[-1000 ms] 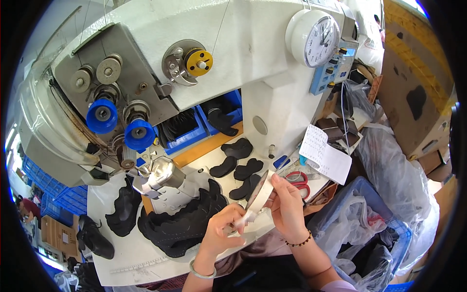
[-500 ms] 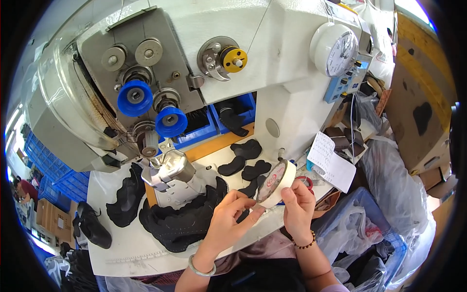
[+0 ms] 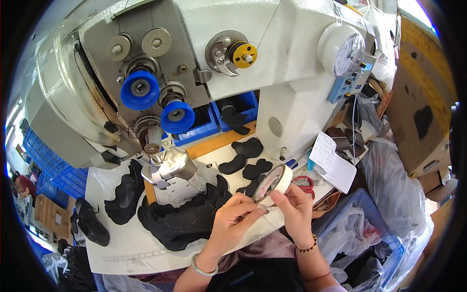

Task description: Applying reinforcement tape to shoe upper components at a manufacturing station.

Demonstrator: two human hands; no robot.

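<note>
Above the front edge of the white table, my right hand grips a roll of cream tape at its outer side. The roll is tilted, and its printed inner core shows. My left hand is closed, thumb against fingers, at the lower left edge of the roll, seemingly pinching the tape's end. A heap of black stitched fabric pieces lies just left of that hand. Beyond the roll are several small black cut pieces. Red-handled scissors lie right of it, partly hidden by my right hand.
A large white sewing machine with blue tension knobs spans the table. Handwritten paper hangs at right, above a blue crate of plastic bags. A black shoe sits at left.
The tape roll has tipped further over, showing more of its open core. My right fingers have shifted down along its rim. The view has moved slightly.
</note>
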